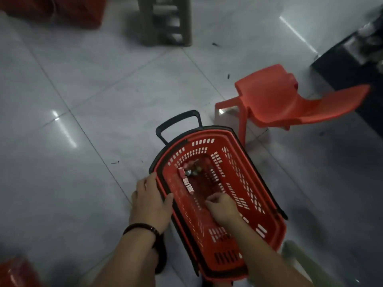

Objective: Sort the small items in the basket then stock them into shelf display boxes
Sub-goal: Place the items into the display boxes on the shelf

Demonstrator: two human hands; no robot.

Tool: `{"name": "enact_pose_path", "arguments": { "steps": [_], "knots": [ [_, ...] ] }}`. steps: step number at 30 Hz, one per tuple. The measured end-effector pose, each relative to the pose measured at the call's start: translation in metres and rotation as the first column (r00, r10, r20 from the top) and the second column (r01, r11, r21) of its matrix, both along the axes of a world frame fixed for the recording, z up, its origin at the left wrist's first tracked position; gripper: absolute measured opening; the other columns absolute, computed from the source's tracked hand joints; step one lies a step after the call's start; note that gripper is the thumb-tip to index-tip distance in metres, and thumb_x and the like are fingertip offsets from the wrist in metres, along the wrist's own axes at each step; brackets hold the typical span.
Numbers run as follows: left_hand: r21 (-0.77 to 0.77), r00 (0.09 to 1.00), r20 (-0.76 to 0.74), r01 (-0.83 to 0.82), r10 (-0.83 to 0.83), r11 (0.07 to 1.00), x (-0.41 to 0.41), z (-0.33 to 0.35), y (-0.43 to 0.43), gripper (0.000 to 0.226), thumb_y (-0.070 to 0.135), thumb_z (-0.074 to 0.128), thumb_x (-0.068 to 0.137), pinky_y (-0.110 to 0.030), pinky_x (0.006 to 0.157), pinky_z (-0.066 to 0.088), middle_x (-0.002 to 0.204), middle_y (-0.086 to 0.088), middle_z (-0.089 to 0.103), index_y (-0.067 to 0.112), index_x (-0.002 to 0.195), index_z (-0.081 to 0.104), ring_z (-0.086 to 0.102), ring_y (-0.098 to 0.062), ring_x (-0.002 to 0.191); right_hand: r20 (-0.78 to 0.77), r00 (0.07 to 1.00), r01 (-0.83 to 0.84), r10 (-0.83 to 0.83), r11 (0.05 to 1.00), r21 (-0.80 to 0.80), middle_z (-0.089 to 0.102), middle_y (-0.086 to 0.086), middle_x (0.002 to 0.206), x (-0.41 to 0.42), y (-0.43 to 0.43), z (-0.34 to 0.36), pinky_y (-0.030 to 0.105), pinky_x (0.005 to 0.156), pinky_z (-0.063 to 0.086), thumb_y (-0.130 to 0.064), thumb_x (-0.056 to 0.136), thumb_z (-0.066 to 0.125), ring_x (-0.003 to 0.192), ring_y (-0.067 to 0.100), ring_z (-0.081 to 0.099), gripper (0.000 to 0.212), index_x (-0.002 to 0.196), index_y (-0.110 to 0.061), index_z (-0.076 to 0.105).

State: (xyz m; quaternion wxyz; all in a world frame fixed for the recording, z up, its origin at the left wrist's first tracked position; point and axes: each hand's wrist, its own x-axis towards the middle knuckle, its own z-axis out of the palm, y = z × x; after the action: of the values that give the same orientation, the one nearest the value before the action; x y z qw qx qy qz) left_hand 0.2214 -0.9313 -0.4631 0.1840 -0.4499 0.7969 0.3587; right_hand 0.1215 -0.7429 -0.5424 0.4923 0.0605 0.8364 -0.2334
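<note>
A red shopping basket (259, 195) with a black rim and black pull handle (180, 123) stands on the tiled floor. On its bottom lie several small red-and-white packets (186, 182) and a few small round items (191, 171). My left hand (150, 200) rests on the basket's left rim, fingers straight, thumb over the edge. My right hand (221, 206) reaches down inside the basket with its fingers curled near the bottom. Whether it pinches anything is hidden.
A red plastic chair (279, 100) stands just right of and behind the basket. A grey stool (165, 21) is at the top, a dark shelf base (352, 65) at the right, and red objects (12, 274) sit at the left corners.
</note>
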Motion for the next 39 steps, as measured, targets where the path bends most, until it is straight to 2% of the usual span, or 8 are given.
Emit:
{"name": "enact_pose_path", "arguments": {
  "steps": [4, 7, 14, 20, 23, 26, 32, 39],
  "knots": [
    [-0.06, 0.971, -0.111, -0.221, 0.214, 0.973, -0.008, -0.098, 0.0, 0.082, 0.047, 0.063, 0.098, -0.053, 0.118, 0.039, 0.161, -0.006, 0.031, 0.029, 0.162, 0.015, 0.037, -0.031, 0.146, 0.03, 0.999, 0.015, -0.014, 1.0, -0.026, 0.079, 0.006, 0.111, -0.003, -0.034, -0.122, 0.035, 0.096, 0.055, -0.037, 0.095, 0.073, 0.112, 0.027, 0.071, 0.025, 0.109, -0.017, 0.077],
    [-0.077, 0.922, -0.251, -0.324, 0.296, 0.943, -0.008, -0.142, 0.016, 0.083, 0.04, 0.059, 0.102, -0.044, 0.116, 0.039, 0.164, -0.004, 0.03, 0.039, 0.162, 0.003, 0.041, -0.026, 0.145, 0.015, 0.999, -0.047, 0.047, 0.998, -0.035, 0.072, 0.014, 0.13, -0.001, -0.055, -0.192, 0.036, 0.104, 0.048, -0.038, 0.096, 0.071, 0.127, 0.034, 0.063, 0.044, 0.13, -0.011, 0.068],
    [-0.057, 0.832, -0.456, -0.383, 0.317, 0.922, -0.001, -0.171, 0.027, 0.081, 0.029, 0.057, 0.102, -0.038, 0.108, 0.054, 0.161, 0.005, 0.037, 0.042, 0.161, 0.002, 0.048, -0.014, 0.143, 0.034, 0.999, 0.034, -0.036, 0.999, 0.04, 0.059, 0.021, 0.137, 0.022, -0.073, -0.297, 0.043, 0.116, 0.035, -0.04, 0.097, 0.065, 0.137, 0.041, 0.045, 0.047, 0.141, -0.027, 0.053],
    [-0.105, 0.857, -0.447, -0.335, 0.256, 0.937, -0.004, -0.175, 0.026, 0.083, 0.034, 0.055, 0.099, -0.045, 0.107, 0.054, 0.163, 0.006, 0.033, 0.043, 0.161, -0.001, 0.048, -0.017, 0.143, -0.022, 0.971, 0.239, -0.238, 0.971, 0.032, 0.065, 0.016, 0.123, 0.025, -0.084, -0.321, 0.041, 0.108, 0.045, -0.042, 0.094, 0.068, 0.124, 0.035, 0.055, 0.025, 0.114, -0.029, 0.06],
    [-0.095, 0.855, -0.444, -0.343, 0.269, 0.934, -0.005, -0.176, 0.025, 0.086, 0.033, 0.057, 0.098, -0.048, 0.106, 0.055, 0.163, 0.005, 0.035, 0.045, 0.16, -0.001, 0.048, -0.019, 0.144, 0.012, 0.948, 0.317, -0.317, 0.948, 0.008, 0.075, 0.011, 0.108, 0.022, -0.091, -0.331, 0.04, 0.097, 0.054, -0.046, 0.086, 0.071, 0.109, 0.034, 0.068, 0.033, 0.102, -0.018, 0.067],
    [-0.075, 0.854, -0.436, -0.348, 0.283, 0.934, -0.004, -0.177, 0.024, 0.087, 0.032, 0.058, 0.097, -0.05, 0.104, 0.056, 0.161, 0.004, 0.036, 0.045, 0.16, 0.0, 0.05, -0.021, 0.142, 0.061, 0.958, 0.277, -0.279, 0.96, 0.034, 0.078, 0.017, 0.105, 0.019, -0.093, -0.334, 0.033, 0.083, 0.055, -0.04, 0.091, 0.074, 0.101, 0.034, 0.074, 0.037, 0.105, -0.006, 0.078],
    [-0.075, 0.856, -0.43, -0.351, 0.287, 0.933, -0.003, -0.177, 0.023, 0.087, 0.031, 0.06, 0.098, -0.05, 0.101, 0.058, 0.16, 0.003, 0.037, 0.041, 0.161, 0.001, 0.052, -0.022, 0.14, -0.005, 0.968, 0.251, -0.251, 0.968, -0.018, 0.076, 0.005, 0.095, 0.028, -0.081, -0.329, 0.033, 0.084, 0.053, -0.036, 0.096, 0.072, 0.097, 0.029, 0.073, 0.024, 0.082, -0.02, 0.06],
    [-0.068, 0.854, -0.432, -0.353, 0.291, 0.933, -0.006, -0.176, 0.025, 0.087, 0.03, 0.059, 0.098, -0.049, 0.1, 0.058, 0.159, 0.003, 0.038, 0.043, 0.16, 0.0, 0.053, -0.021, 0.139, -0.061, 0.978, 0.186, -0.199, 0.966, -0.179, 0.073, -0.002, 0.09, 0.029, -0.075, -0.31, 0.038, 0.085, 0.053, -0.033, 0.099, 0.067, 0.09, 0.021, 0.069, 0.018, 0.088, -0.022, 0.06]
  ]
}}
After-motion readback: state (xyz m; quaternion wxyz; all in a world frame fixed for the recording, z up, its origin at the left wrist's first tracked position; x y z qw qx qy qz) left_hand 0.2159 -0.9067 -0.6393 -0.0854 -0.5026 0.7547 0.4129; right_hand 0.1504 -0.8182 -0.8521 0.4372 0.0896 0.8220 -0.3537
